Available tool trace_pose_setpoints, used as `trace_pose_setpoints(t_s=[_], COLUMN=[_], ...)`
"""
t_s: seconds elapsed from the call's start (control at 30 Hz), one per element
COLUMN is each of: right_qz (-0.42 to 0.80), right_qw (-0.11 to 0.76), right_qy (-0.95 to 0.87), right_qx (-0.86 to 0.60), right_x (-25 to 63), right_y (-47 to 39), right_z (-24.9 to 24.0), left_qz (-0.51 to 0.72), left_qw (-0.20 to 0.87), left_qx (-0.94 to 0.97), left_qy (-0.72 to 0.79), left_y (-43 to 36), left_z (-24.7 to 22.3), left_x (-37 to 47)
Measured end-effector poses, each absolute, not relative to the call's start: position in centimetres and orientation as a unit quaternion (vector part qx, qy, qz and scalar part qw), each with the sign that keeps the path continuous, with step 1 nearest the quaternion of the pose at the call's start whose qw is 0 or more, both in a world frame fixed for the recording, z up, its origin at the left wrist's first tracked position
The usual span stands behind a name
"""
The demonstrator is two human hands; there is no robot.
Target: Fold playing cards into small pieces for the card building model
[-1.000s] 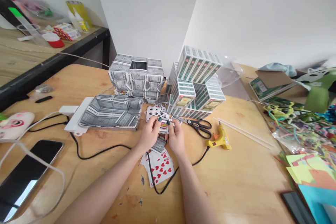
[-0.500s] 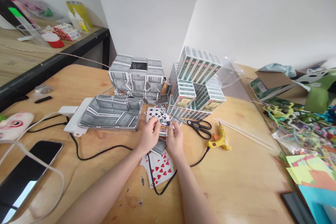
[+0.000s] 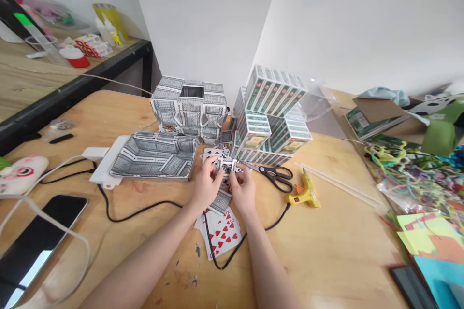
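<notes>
My left hand [image 3: 207, 184] and my right hand [image 3: 243, 190] meet near the middle of the table, both pinching a small playing card [image 3: 227, 164] that looks bent between them. Club cards [image 3: 210, 152] lie just behind the fingers. Below the hands are a grey-backed card [image 3: 219, 202] and a fan of heart cards [image 3: 224, 237], crossed by a black cable. Right of my right hand lie open black scissors [image 3: 277, 176] and a yellow glue gun [image 3: 306, 192]. An open tray made of cards [image 3: 152, 176] sits to the left.
Behind stand a card-covered box [image 3: 192, 111] and stacked card packs [image 3: 275, 91]. White glue sticks [image 3: 337, 184] lie at the right, beside pipe cleaners [image 3: 416, 174] and coloured paper [image 3: 424, 236]. At the left are a phone [image 3: 39, 246], cables and a pink-white case [image 3: 23, 174].
The card between my fingers has turned and now shows more of its surface, looking bent. My fingers have shifted around it, with both hands slightly more spread. The view has moved slightly.
</notes>
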State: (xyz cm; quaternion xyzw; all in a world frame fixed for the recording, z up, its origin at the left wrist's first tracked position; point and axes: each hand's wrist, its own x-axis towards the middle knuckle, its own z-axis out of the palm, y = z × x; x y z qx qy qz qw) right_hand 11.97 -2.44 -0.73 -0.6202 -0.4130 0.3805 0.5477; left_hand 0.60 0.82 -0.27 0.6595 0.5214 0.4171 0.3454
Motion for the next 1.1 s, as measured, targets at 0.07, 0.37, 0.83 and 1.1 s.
trace_pose_setpoints(t_s=[0.07,0.37,0.83,1.1], right_qz=[0.363,0.376,0.318,0.326], right_qw=[0.547,0.558,0.566,0.57], right_qy=[-0.412,-0.402,-0.404,-0.376], right_qx=[-0.632,-0.621,-0.644,-0.654], right_x=[12.1,12.4,12.7,13.1], right_y=[-2.5,-2.4,-2.1,-2.2], right_z=[-0.8,-0.8,-1.2,-0.7], left_qz=[0.403,0.387,0.426,0.399], left_qw=[0.349,0.333,0.249,0.234], left_qx=[0.673,0.682,0.717,0.72], left_qy=[0.513,0.523,0.492,0.517], left_y=[0.8,0.6,1.2,0.9], left_z=[-0.4,0.2,-0.6,-0.5], left_x=[0.6,0.5,0.2,0.5])
